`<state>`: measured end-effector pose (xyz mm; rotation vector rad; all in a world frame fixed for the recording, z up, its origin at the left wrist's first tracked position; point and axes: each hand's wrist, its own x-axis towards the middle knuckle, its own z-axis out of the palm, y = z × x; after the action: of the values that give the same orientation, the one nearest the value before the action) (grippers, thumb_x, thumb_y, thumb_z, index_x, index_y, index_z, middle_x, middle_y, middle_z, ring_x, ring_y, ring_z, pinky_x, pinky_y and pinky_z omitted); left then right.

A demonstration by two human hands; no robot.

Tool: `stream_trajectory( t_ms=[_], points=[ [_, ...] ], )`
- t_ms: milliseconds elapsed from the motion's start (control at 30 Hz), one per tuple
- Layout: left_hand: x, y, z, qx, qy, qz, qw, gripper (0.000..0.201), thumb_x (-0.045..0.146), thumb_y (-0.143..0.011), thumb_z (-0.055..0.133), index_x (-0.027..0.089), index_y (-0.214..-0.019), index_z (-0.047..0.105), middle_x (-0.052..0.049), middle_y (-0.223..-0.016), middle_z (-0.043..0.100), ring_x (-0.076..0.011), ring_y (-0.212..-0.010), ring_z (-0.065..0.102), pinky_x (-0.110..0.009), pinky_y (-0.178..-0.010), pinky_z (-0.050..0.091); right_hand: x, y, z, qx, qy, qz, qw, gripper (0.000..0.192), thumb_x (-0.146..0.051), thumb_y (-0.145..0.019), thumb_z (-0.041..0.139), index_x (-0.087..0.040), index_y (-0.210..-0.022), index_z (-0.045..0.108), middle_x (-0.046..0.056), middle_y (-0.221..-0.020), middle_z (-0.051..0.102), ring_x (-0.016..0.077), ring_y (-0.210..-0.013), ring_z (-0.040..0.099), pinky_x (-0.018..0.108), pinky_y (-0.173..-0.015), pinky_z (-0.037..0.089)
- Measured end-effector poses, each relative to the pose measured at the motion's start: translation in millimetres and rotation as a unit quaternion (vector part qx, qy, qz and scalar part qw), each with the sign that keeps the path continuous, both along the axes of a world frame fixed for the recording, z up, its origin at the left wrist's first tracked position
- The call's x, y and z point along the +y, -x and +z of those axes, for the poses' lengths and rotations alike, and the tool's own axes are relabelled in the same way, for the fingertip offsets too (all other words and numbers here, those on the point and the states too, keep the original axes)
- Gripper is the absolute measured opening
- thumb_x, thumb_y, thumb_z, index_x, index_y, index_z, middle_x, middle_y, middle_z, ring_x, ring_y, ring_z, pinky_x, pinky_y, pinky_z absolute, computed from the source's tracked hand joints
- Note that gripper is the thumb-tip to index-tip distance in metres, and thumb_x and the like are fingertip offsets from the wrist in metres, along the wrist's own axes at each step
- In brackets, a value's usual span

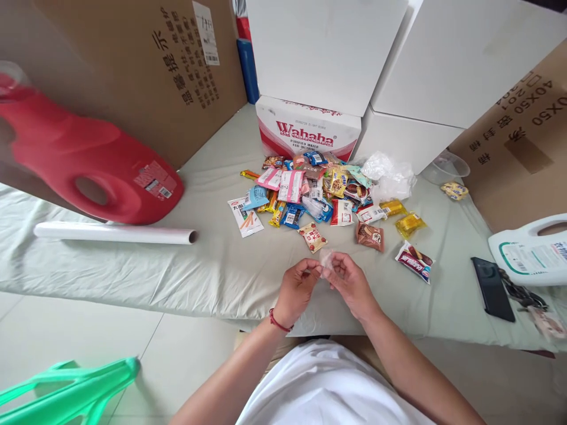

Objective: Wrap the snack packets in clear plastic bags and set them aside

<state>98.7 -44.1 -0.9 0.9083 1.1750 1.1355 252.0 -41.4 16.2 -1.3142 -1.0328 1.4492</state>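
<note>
Two hands at your front edge | left: one red jug [88, 159], one white roll [115, 234] | centre: your left hand [296, 290] and right hand [349, 282] both pinch one small clear wrapper [326, 260], snack pile [319, 195] just beyond | right: one black phone [492, 288], one white jug [529, 251].

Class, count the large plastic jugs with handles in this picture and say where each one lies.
2. A red jug lies on its side at the far left, beside the white roll. A white jug lies at the right edge, partly cut off. Others may be hidden.
</note>
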Motion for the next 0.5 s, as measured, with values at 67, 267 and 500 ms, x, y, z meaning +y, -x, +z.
stream_trajectory(
  t_ms=[67, 267, 500],
  points=[
    [1, 2, 1.7, -0.036, 0.004, 0.016, 0.999, 0.026, 0.044, -0.079, 0.075, 0.019, -0.081, 0.069, 0.001, -0.073, 0.063, -0.0125, -0.068, 0.053, -0.024, -0.066, 0.043, 3, -4, -2.1, -0.003, 0.01, -0.025, 1.0, 0.039, -0.055, -0.071, 0.085, -0.023, -0.089, 0.072, 0.0, -0.076, 0.062, 0.0142, -0.066, 0.052, 0.025, -0.055, 0.044],
    [12, 17, 4.4, -0.248, 0.114, 0.071, 0.959, 0.03, 0.035, -0.068, 0.078, 0.02, -0.081, 0.056, 0.003, -0.079, 0.059, -0.014, -0.076, 0.058, -0.031, -0.074, 0.055, 11, -37, -3.7, 0.066, 0.046, -0.106, 0.991, 0.036, -0.048, -0.065, 0.089, -0.023, -0.083, 0.07, -0.002, -0.071, 0.059, 0.0102, -0.057, 0.043, 0.024, -0.049, 0.036],
    [9, 8, -5.1, -0.144, 0.029, 0.116, 0.982, 0.031, 0.046, -0.079, 0.074, 0.023, -0.088, 0.055, 0.002, -0.085, 0.06, -0.0152, -0.082, 0.06, -0.031, -0.08, 0.056, -1, -46, -7.0, -0.068, -0.019, -0.172, 0.983, 0.033, -0.056, -0.076, 0.079, -0.028, -0.085, 0.064, -0.001, -0.075, 0.059, 0.0141, -0.059, 0.046, 0.026, -0.047, 0.035]
  ],
)
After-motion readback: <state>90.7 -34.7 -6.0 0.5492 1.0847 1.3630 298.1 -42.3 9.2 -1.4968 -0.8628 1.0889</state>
